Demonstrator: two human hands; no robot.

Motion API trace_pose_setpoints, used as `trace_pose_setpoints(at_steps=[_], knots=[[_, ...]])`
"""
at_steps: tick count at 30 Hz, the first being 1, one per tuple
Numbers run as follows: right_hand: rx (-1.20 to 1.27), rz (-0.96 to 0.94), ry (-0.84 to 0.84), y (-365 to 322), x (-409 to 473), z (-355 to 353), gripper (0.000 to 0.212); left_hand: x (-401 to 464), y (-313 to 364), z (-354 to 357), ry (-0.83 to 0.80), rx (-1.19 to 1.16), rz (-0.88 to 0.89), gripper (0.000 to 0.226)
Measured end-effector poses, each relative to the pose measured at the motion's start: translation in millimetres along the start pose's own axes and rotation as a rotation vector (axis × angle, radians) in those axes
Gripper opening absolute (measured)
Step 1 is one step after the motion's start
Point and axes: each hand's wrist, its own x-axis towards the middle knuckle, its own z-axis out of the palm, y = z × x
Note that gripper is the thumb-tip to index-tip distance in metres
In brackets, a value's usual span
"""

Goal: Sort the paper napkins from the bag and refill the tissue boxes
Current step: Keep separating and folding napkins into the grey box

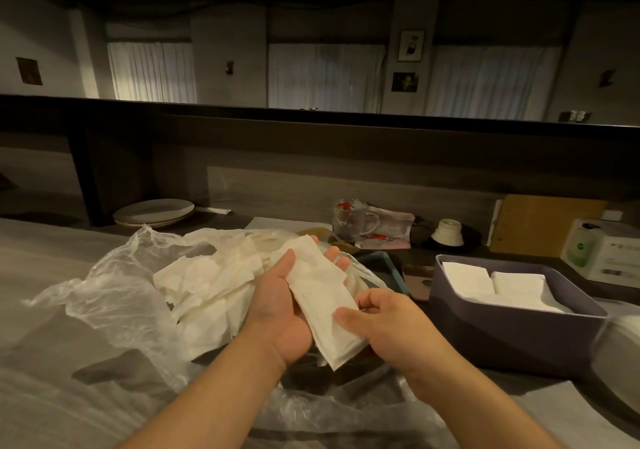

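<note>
You are partway through the refill. Your left hand (277, 296) lies palm up, cradling a small stack of napkins (320, 296), while your right hand (388, 317) pinches the stack's near end between thumb and fingers, apparently squaring it up. Behind your hands, at about ten o'clock, the clear plastic bag (114, 275) lies open on the counter with a loose heap of napkins (204, 289) spilling from it, so plenty remains to sort. At about two o'clock the purple tissue box (512, 327) is open and already holds two neat piles of white napkins (498, 284), with room above them, I judge. No other tissue box is visible. Past it, at the far right, a white carton (602, 251) carries a green round label, but its writing is too blurred to read.
</note>
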Motion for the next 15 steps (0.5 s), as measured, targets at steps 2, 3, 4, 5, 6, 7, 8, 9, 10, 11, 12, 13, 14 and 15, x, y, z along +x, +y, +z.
trace_pose_setpoints(at_steps=[2,3,4,5,6,7,8,9,10,11,12,13,14,15], knots=[[-0.002,-0.008,-0.018,0.3,0.2,2.1,0.02,0.2,-0.2,-1.1,-0.024,-0.013,-0.006,0.04],[-0.006,-0.015,-0.019,0.6,0.1,3.3,0.025,0.4,-0.5,-1.8,-0.029,-0.018,-0.012,0.042],[-0.015,-0.023,-0.014,0.6,-0.3,4.4,0.029,1.7,-0.6,-3.5,-0.035,-0.02,-0.019,0.043],[-0.026,-0.029,-0.009,0.7,-0.6,5.4,0.033,2.0,-0.5,-4.8,-0.036,-0.017,-0.028,0.043],[-0.033,-0.035,-0.007,0.8,-1.0,5.9,0.035,2.3,-0.3,-6.0,-0.043,-0.012,-0.031,0.043],[-0.036,-0.041,-0.01,2.2,-0.7,6.4,0.034,2.3,-0.6,-6.5,-0.043,-0.001,-0.032,0.043],[-0.041,-0.047,-0.011,3.6,-0.3,6.7,0.029,3.2,-0.8,-7.3,-0.046,0.007,-0.028,0.042],[-0.046,-0.049,-0.013,5.0,0.5,6.8,0.026,3.3,-0.9,-7.1,-0.045,0.01,-0.024,0.042],[-0.048,-0.047,-0.015,5.9,0.6,6.3,0.025,3.3,-1.0,-6.5,-0.042,0.006,-0.015,0.042],[-0.046,-0.045,-0.019,6.1,0.9,5.9,0.023,3.4,-0.7,-5.9,-0.036,0.008,-0.008,0.041],[-0.041,-0.048,-0.023,5.9,0.9,5.2,0.022,4.1,-0.3,-5.4,-0.039,0.011,-0.001,0.041],[-0.036,-0.058,-0.029,6.0,1.3,4.3,0.022,4.5,0.5,-4.7,-0.036,0.01,0.005,0.041],[-0.028,-0.073,-0.035,6.0,1.6,3.2,0.021,4.5,1.4,-4.2,-0.028,0.004,0.015,0.039],[-0.016,-0.086,-0.038,5.7,1.8,2.7,0.02,4.2,2.1,-3.8,-0.022,-0.004,0.026,0.038]])
